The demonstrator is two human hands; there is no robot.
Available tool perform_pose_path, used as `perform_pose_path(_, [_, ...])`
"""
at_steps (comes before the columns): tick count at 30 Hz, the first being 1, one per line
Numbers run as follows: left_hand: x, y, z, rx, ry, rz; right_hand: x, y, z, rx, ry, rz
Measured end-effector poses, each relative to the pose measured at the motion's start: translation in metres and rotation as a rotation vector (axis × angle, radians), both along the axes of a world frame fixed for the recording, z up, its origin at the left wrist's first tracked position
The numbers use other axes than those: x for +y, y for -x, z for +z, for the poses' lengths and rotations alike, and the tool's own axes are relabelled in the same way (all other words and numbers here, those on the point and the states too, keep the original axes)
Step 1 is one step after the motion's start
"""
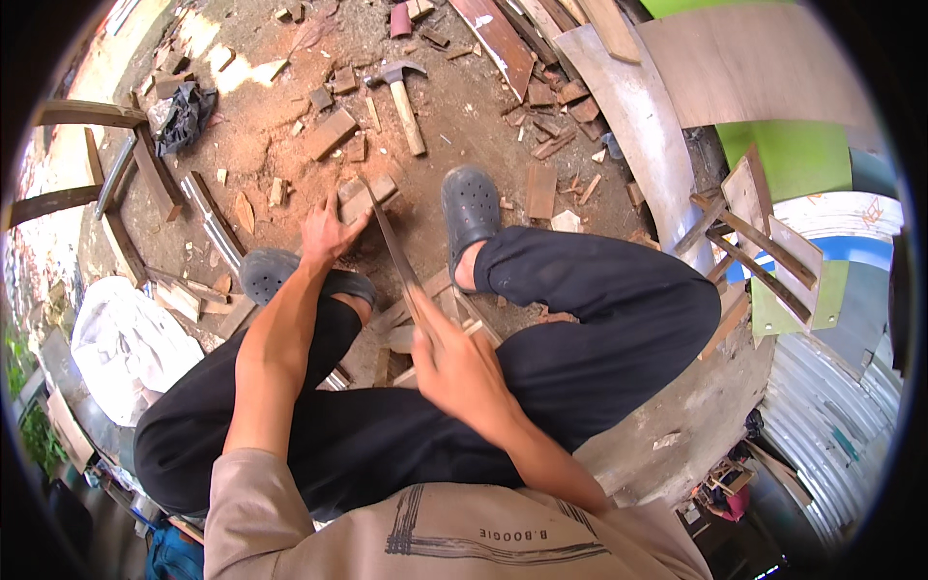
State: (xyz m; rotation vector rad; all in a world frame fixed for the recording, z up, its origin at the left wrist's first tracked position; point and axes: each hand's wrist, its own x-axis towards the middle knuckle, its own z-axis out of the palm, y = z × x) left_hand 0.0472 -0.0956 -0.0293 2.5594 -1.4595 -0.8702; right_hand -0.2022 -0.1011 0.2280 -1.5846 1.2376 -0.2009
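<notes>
My left hand (331, 234) is closed on the near-left end of a small wood block (379, 193) just above the ground, between my feet. In my right hand (459, 372) is a long, narrow, dark metal tool (394, 240), its blade pointing away and slightly left. Its far end lies across or just over the block, close to my left fingers; whether it touches cannot be made out. My fist hides the tool's near end, and its exact kind is unclear. Under my right hand, light wood pieces (480, 329) lie between my legs.
Beyond the block lie a claw hammer (406, 111), a reddish wood offcut (332, 133) and scattered scraps. Black plastic (184, 118) and a white sack (126, 348) are at left. Boards and metal sheets (633, 116) lean at right, near a wooden frame (759, 251). Dark clogs (471, 208) cover my feet.
</notes>
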Motion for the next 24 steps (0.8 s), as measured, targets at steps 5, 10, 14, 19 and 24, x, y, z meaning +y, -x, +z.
perform_pose_path(5, [0.0, -0.007, -0.01, -0.047, 0.056, -0.007, -0.007, 0.007, 0.014, 0.055, -0.074, 0.018])
perform_pose_path(10, [-0.006, 0.0, 0.002, 0.009, 0.048, 0.012, -0.005, -0.01, -0.022, -0.011, 0.01, -0.041])
perform_pose_path(14, [-0.002, -0.005, -0.008, -0.083, 0.065, -0.014, 0.005, 0.012, 0.018, -0.076, 0.043, -0.05])
perform_pose_path(19, [-0.007, -0.002, -0.004, 0.003, 0.03, -0.015, -0.029, -0.029, -0.023, 0.12, -0.076, 0.049])
perform_pose_path(24, [0.007, -0.001, -0.008, -0.043, 0.05, -0.011, 0.012, 0.024, 0.046, 0.038, -0.069, 0.017])
